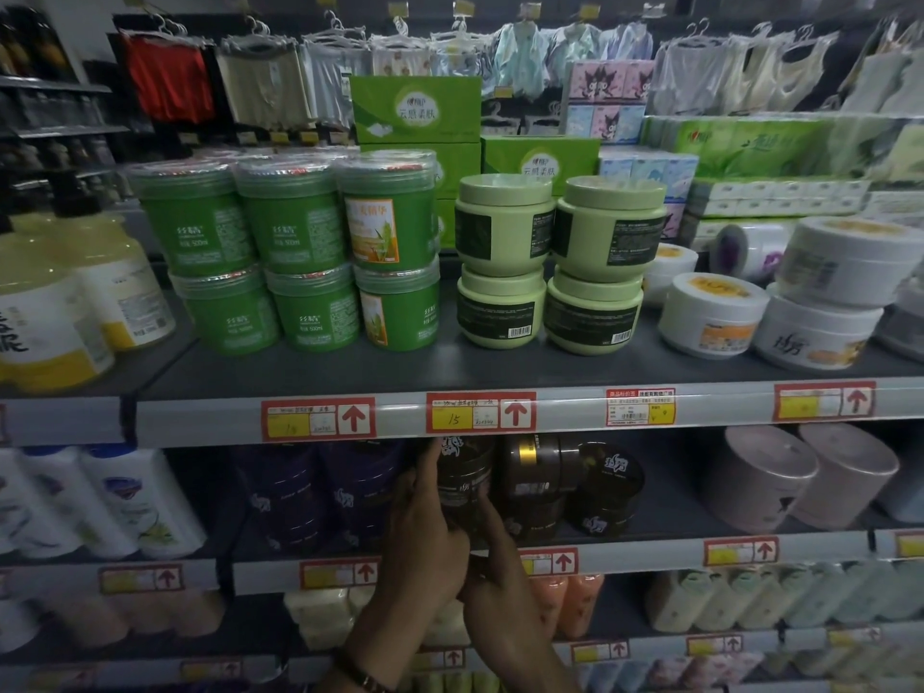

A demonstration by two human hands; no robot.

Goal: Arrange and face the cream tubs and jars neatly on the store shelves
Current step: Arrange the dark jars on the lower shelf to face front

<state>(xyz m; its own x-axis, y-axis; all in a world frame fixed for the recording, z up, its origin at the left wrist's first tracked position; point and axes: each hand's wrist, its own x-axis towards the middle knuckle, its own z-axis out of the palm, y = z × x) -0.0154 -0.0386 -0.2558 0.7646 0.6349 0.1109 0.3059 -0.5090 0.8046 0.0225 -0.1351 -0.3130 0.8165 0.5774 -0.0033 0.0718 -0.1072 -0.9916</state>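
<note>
Jar (462, 485) upright, label outward

Dim store light overall; the top shelf (450, 372) is lit best, from above & in front; glare is seen on the clear lids of the green tubs (295, 217) and along the price rail (725, 412); the dark brown jar (465, 485) is lost in shadow under that shelf, label barely legible; edges are bent by the wide lens; yellow bottles (45, 312) at left & pale packs (750, 600) low down are blurred.

I see grey metal shelves (310, 377) under dim light, with red-framed price tags (480, 412) along their front edges. Behind them, clothes (260, 87) hang in a row on white hangers.
</note>
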